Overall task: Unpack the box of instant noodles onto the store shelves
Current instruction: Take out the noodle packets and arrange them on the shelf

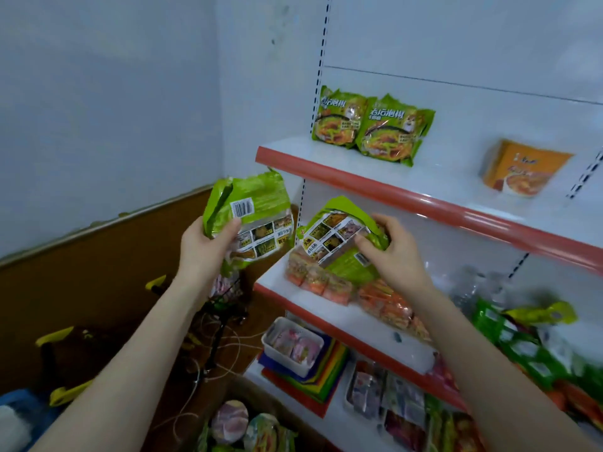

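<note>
**Me:** My left hand (204,246) grips a green noodle packet (251,203), its back toward me, with my thumb lying just under the barcode. My right hand (391,252) holds a second green packet (339,236), fingers curled over its right edge.

**Colleague:** Where are those two, against the shelving?

**Me:** The white shelf unit (456,93) fills the right side. The packet in my left hand is up in the air, just off the unit's left end. The second one is in front of the middle shelf (326,309), above a row of orange packets (313,277) lying there. Whether it touches them I can't tell.

**Colleague:** And higher up?

**Me:** On the top shelf (375,187), a pair of green packs (337,119) stands side by side at the left end, fronts outward. Well to their right leans an orange pack (522,168).

**Colleague:** Lower down?

**Me:** A small white tub (270,334) of pink sachets sits on the shelf below. Some round-lidded cups (230,419) are at the bottom edge, blurred.
</note>
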`<action>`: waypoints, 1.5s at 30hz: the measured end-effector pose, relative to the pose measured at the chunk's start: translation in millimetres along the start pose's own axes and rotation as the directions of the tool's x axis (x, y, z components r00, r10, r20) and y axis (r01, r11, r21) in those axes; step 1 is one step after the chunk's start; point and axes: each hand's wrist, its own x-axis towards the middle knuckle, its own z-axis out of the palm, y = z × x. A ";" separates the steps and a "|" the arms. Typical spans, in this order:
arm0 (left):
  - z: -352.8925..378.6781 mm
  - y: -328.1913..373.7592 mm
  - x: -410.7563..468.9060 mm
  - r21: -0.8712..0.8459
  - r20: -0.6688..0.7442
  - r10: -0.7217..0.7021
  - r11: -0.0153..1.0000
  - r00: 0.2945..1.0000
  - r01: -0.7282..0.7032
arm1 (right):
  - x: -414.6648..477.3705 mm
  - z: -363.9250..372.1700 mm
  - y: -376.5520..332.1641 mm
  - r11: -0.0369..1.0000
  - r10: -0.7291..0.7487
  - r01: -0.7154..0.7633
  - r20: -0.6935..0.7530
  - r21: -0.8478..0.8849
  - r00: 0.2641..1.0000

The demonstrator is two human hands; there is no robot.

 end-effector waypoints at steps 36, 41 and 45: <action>208.2 23.7 165.1 0.755 0.387 0.756 0.068 0.528 -0.652 | 212.7 -112.5 57.5 0.696 -0.596 0.584 0.117 -0.417 0.794; 206.2 10.4 175.2 0.787 0.384 0.649 0.142 0.656 -0.601 | 205.9 -101.1 54.0 0.856 -0.430 0.437 0.089 -0.278 0.899; 203.7 4.2 178.5 0.801 0.403 0.511 0.203 0.759 -0.563 | 203.6 -91.3 46.1 0.872 -0.357 0.405 0.210 -0.276 0.910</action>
